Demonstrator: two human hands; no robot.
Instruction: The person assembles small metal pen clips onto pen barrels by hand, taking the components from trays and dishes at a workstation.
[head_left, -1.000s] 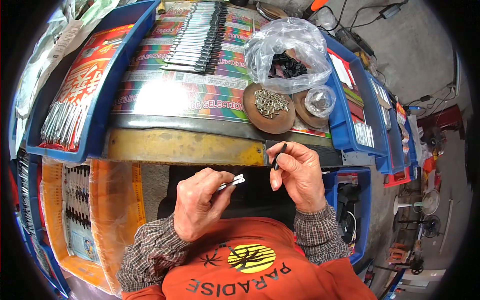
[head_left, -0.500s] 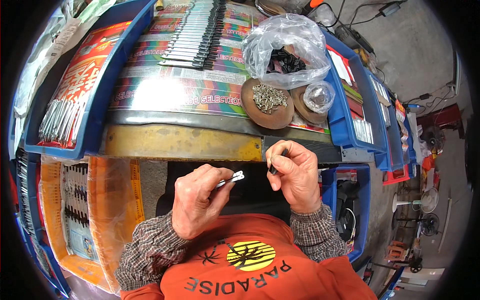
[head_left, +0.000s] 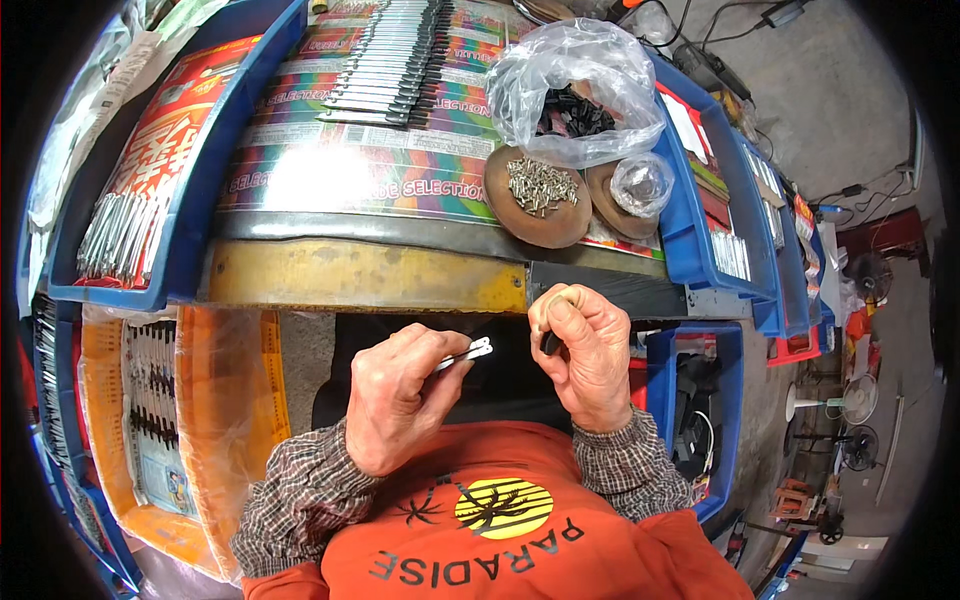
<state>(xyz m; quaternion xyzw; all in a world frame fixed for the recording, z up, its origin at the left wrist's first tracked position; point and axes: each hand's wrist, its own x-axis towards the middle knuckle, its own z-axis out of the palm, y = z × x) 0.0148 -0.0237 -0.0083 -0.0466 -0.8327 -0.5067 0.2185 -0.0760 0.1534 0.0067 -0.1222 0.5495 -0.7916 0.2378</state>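
Observation:
Above my lap, just below the table's front edge, my left hand [head_left: 395,398] is closed on a pair of slim white metal strips [head_left: 474,350]. Their rounded ends, with small holes, stick out past the fingertips toward the right. Across a short gap, my right hand [head_left: 588,350] pinches a small black piece [head_left: 549,343] between thumb and fingers, which hide most of it. Small silver rivets [head_left: 541,187] are heaped in a round brown dish [head_left: 505,218] on the table. Behind that dish, a clear plastic bag [head_left: 510,85] holds black pieces [head_left: 578,115] that look similar.
A row of slim silver pieces with black ends [head_left: 385,70] lies on the table. Blue trays [head_left: 185,240] with silver strips flank it on both sides. An orange plastic-lined crate [head_left: 230,420] stands low at left, a blue bin [head_left: 733,400] at right.
My right hand has turned slightly, with its fingers curled more over the black piece. My left hand keeps its hold on the strips, almost unmoved.

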